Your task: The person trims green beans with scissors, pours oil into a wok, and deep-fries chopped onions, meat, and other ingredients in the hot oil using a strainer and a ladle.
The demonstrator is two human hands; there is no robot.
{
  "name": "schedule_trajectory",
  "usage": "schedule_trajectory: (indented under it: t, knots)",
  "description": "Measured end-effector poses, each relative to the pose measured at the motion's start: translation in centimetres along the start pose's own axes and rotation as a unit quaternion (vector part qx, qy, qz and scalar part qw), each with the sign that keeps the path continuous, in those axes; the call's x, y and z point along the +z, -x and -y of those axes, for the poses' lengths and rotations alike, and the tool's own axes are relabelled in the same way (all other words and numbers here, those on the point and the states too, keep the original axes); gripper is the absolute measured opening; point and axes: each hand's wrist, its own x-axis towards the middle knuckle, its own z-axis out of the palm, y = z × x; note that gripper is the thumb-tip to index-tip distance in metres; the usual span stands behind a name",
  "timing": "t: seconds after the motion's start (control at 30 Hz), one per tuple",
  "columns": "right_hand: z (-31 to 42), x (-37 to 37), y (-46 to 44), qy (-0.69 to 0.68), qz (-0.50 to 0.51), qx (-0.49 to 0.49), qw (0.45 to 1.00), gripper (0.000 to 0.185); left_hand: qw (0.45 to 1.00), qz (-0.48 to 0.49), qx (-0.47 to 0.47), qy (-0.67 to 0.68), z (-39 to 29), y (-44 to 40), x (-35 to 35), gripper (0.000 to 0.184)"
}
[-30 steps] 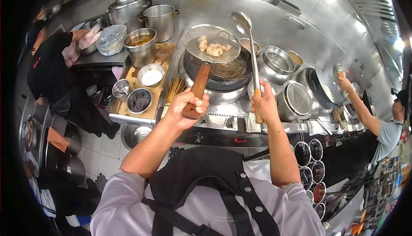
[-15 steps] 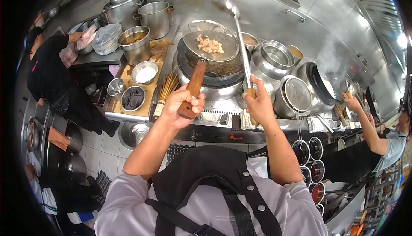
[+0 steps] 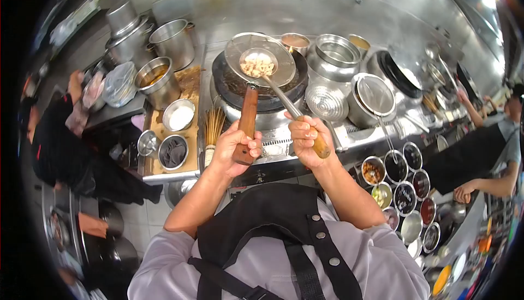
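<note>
My left hand [image 3: 233,150] is closed around the wooden handle of a round wire-mesh strainer [image 3: 234,51], held over a dark wok [image 3: 221,87] on the range. Pale chunks of what looks like meat [image 3: 255,66] lie in the strainer. With my right hand [image 3: 310,140] I grip a long metal ladle [image 3: 285,99] by its wooden end. The ladle slants up to the left, its head among the chunks; whether it presses or scoops them cannot be made out. A bamboo brush [image 3: 214,128] stands just left of my left hand.
Left of the wok are a bowl of white powder or liquid [image 3: 179,115], a bowl of dark pieces [image 3: 173,151] and a pot [image 3: 158,84]. A perforated ladle [image 3: 326,102] and another strainer [image 3: 376,95] lie right. Several seasoning containers [image 3: 405,197] stand lower right. Co-workers stand on both sides.
My right hand has lowered the ladle from upright beside the strainer, bringing its head onto the chunks and moving slightly left. My left hand still holds the strainer. The view has shifted.
</note>
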Motion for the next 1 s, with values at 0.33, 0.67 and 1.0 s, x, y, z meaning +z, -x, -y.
schedule_trajectory:
  t: [0.33, 0.67, 1.0]
  knots:
    - [-12.3, 0.7, 14.8, 0.051, 0.034, -0.207, 0.977, 0.062, 0.991, 0.001, 0.006, -0.134, 2.9, -1.4, -3.5, 0.044]
    - [-34.6, 2.8, 34.4, 0.131, -0.058, -0.610, 0.779, 0.070, 0.987, 0.047, 0.017, -0.150, 8.6, -6.2, -6.3, 0.026]
    - [-37.4, 6.6, 55.5, 0.152, -0.297, -0.883, 0.331, 0.012, 0.991, 0.023, 0.016, -0.131, 9.8, -12.9, -8.8, 0.036]
